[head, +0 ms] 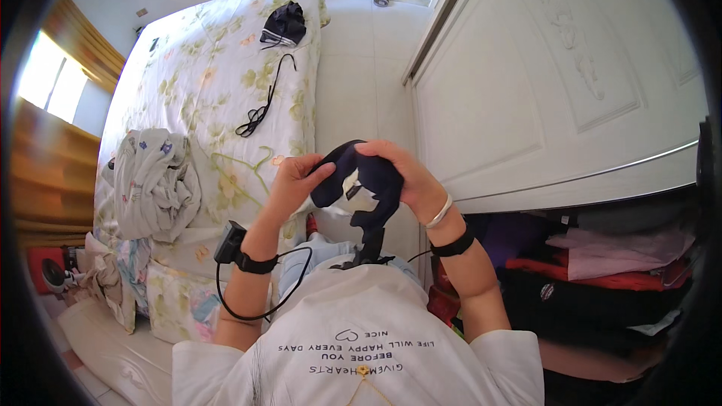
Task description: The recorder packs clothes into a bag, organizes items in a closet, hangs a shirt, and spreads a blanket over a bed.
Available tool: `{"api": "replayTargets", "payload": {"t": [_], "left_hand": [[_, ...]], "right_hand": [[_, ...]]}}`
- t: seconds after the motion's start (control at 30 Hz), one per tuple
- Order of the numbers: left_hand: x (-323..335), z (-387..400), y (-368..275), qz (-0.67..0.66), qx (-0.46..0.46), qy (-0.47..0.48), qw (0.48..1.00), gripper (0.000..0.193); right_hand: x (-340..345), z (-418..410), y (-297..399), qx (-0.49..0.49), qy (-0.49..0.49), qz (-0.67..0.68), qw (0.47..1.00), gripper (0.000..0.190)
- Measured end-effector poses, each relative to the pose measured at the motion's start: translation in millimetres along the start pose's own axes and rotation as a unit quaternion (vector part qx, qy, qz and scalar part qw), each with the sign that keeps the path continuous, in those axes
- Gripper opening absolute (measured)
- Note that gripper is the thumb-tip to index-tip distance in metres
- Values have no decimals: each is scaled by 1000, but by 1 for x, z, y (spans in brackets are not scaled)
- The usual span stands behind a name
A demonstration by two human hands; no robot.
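Note:
A dark navy cloth item [379,177] hangs bunched in a ring shape between my hands, in front of my waist; its exact kind cannot be made out. My left hand [299,177] pinches its left edge, thumb on top. At the upper right, my right hand [409,172] grips it, fingers over the top edge. Through the gap in the ring shows a pale patch with a small dark tag-like mark [353,192]. A narrow dark part [371,242] trails down toward my white printed T-shirt [361,315].
Left is a bed [186,78] with a floral sheet, bearing a crumpled patterned cloth [155,183], a black cord [265,107], a green cord [256,172] and a dark garment [285,25]. To the right, a white sliding wardrobe door [507,95] stands above folded clothes [598,293].

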State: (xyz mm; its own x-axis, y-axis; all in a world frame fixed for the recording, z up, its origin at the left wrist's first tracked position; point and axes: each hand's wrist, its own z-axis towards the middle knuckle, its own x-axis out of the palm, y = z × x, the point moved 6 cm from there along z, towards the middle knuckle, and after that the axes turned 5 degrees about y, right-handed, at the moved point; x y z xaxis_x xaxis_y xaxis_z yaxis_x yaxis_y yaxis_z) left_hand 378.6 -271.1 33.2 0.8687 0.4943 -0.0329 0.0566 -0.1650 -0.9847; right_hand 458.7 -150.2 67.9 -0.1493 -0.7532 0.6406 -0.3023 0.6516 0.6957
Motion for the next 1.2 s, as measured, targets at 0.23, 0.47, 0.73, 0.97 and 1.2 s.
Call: {"api": "replayTargets", "payload": {"t": [0.23, 0.47, 0.73, 0.97, 1.2], "left_hand": [[6, 9, 23, 48, 67, -62, 995, 17], [40, -6, -37, 178, 193, 4, 965, 8], [22, -15, -13, 155, 161, -188, 957, 12], [20, -31, 39, -137, 42, -21, 989, 13], [19, -80, 56, 14, 52, 23, 998, 28]], "right_hand": [[2, -14, -1, -9, -61, 126, 990, 13], [-12, -23, 2, 1, -77, 40, 996, 21], [0, -23, -9, -3, -14, -251, 968, 43], [-30, -5, -29, 36, -71, -303, 950, 39], [-14, 71, -72, 119, 149, -187, 964, 37]]}}
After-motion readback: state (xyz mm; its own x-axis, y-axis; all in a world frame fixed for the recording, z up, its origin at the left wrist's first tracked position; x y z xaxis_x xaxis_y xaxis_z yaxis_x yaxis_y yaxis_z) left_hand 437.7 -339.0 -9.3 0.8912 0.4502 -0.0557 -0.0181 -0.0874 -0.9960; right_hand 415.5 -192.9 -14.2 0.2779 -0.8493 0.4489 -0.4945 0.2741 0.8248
